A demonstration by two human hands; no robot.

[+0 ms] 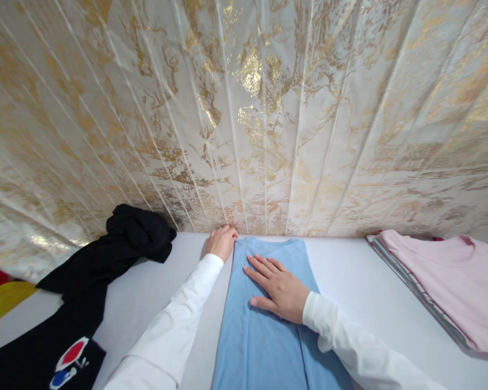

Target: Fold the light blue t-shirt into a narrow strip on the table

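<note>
A light blue shirt (pixel 268 346) lies folded into a long strip on the white table, its narrower end towards the curtain. My left hand (pixel 221 243) is at the far left corner of the shirt, with fingers bent and drawn together on that corner; the fingertips are partly hidden. My right hand (pixel 277 290) rests flat on the upper part of the shirt, palm down and fingers spread, holding nothing.
To the left, a crumpled black garment (pixel 134 238) with a red and blue print lies near a yellow cloth (pixel 8 300) and something red. Folded clothes are stacked at the right, a pink shirt (pixel 451 287) on top. A gold-patterned curtain (pixel 264 119) hangs along the far edge of the white table (pixel 341 281).
</note>
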